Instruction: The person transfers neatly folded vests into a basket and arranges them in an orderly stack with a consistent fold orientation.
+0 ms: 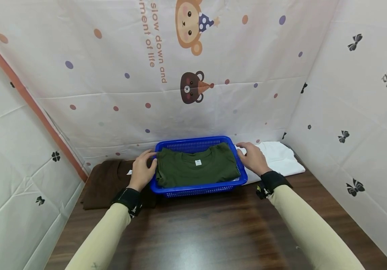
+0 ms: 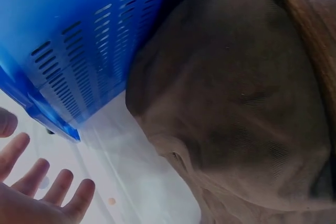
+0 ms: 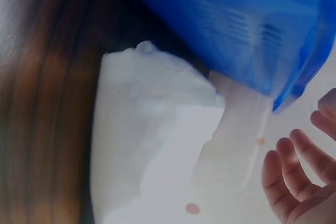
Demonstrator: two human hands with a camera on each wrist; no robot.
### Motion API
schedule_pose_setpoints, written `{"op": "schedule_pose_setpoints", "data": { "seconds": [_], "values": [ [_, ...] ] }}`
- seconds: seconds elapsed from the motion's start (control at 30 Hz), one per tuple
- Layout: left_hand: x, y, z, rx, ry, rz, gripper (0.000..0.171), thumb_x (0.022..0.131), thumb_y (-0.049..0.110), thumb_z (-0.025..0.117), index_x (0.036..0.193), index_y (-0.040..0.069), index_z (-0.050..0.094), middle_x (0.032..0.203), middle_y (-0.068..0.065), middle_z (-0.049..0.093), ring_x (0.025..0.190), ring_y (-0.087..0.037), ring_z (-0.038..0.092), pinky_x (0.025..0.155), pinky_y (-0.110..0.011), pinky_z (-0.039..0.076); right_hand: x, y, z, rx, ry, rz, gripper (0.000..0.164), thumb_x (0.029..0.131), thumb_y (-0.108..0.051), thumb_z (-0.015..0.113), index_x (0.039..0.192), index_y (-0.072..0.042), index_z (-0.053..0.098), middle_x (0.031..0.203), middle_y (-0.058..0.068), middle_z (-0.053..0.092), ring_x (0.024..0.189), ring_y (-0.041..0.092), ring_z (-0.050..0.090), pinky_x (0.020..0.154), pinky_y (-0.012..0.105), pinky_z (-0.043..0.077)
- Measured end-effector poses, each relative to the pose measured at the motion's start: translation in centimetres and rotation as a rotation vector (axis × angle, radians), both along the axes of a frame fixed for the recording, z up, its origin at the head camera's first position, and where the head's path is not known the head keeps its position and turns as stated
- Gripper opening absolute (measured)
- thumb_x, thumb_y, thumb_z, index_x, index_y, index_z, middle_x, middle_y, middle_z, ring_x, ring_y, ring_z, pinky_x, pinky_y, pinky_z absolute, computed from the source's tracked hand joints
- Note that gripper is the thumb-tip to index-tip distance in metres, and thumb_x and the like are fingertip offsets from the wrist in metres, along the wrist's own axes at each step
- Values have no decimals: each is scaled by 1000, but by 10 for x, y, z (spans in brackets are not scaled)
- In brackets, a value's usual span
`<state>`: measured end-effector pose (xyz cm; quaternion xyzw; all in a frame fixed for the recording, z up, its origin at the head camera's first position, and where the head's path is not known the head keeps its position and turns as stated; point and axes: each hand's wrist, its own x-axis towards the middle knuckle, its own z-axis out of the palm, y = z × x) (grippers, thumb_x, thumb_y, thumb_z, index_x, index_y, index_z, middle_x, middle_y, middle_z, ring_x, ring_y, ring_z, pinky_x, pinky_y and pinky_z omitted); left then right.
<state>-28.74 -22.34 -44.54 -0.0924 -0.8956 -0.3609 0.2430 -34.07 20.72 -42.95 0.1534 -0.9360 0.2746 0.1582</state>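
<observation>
A blue basket (image 1: 196, 190) is set on the dark wooden worktop (image 1: 193, 228), near the patterned backdrop (image 1: 95, 86), and in it a folded green shirt (image 1: 193, 172) is held flat, its neckline turned toward the backdrop and a small white label (image 1: 198, 162) shown at the collar. The basket is flanked by the two hands. At its left end the left hand (image 1: 142, 171) is placed, with the fingers spread and the thumb set apart; the fingertips are brought right up to the rim, but whether it is touched cannot be told. At the other end the right hand (image 1: 252, 157) is held just beside the rim, its fingers loosely bent with slight gaps between them; contact cannot be made out here either. On the left, a folded brown shirt (image 1: 107, 183) is laid on the worktop, partly covered from view by the left hand and wrist. On the right, a folded white cloth (image 1: 281, 159) is laid, partly hidden behind the right hand. A black band (image 1: 127, 198) is worn on the left wrist and a second band (image 1: 274, 181) on the right, and both arms are covered by cream sleeves (image 1: 102, 236).
</observation>
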Motion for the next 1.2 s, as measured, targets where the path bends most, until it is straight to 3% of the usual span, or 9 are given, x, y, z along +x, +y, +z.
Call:
{"op": "schedule_pose_setpoints", "data": {
  "seconds": [0.23, 0.43, 0.7, 0.87, 1.07, 1.2],
  "values": [
    [11, -9, -5, 54, 56, 72, 29, 100, 12, 64, 125, -3, 70, 143, -25, 57, 132, -46, 52, 111, -62, 36, -5, 12, -15, -10, 88, -20, 39, 102, -14, 58, 139, -1, 61, 127, 25, 66, 101, 42, 66, 83, 57, 53],
    [22, -19, -14, 80, 82, 101, 28, 101, 13, 64, 124, -2, 71, 143, -26, 56, 131, -47, 51, 110, -64, 36, -9, 22, -28, 18, 102, -47, 44, 101, -15, 59, 142, 0, 56, 133, 29, 61, 118, 50, 56, 100, 63, 44],
    [33, -32, -22, 42, 78, 128, 30, 101, 13, 64, 127, -1, 69, 144, -26, 55, 131, -48, 51, 105, -64, 40, -9, 33, -38, 118, 115, -74, 49, 101, -20, 62, 145, -2, 54, 141, 29, 54, 122, 52, 52, 100, 65, 43],
    [44, -39, -30, -9, 69, 124, 32, 101, 15, 65, 128, -2, 68, 145, -28, 53, 124, -48, 54, 101, -64, 43, -11, 42, -43, 191, 74, -82, 55, 100, -29, 64, 147, -3, 51, 147, 29, 49, 123, 55, 50, 97, 69, 44],
    [54, -46, -36, -36, 34, 123, 34, 101, 14, 65, 131, -2, 65, 145, -29, 52, 130, -51, 48, 106, -69, 36, -13, 53, -52, 244, 8, -85, 60, 100, -35, 61, 150, -5, 48, 152, 31, 43, 126, 59, 46, 94, 73, 44],
    [63, -52, -39, -71, 16, 114, 35, 100, 13, 66, 132, -2, 65, 142, -29, 55, 130, -50, 50, 106, -67, 37, -12, 56, -54, 280, -68, -72, 66, 100, -43, 59, 153, -7, 44, 156, 33, 36, 131, 62, 40, 98, 76, 40]
  ]
}}
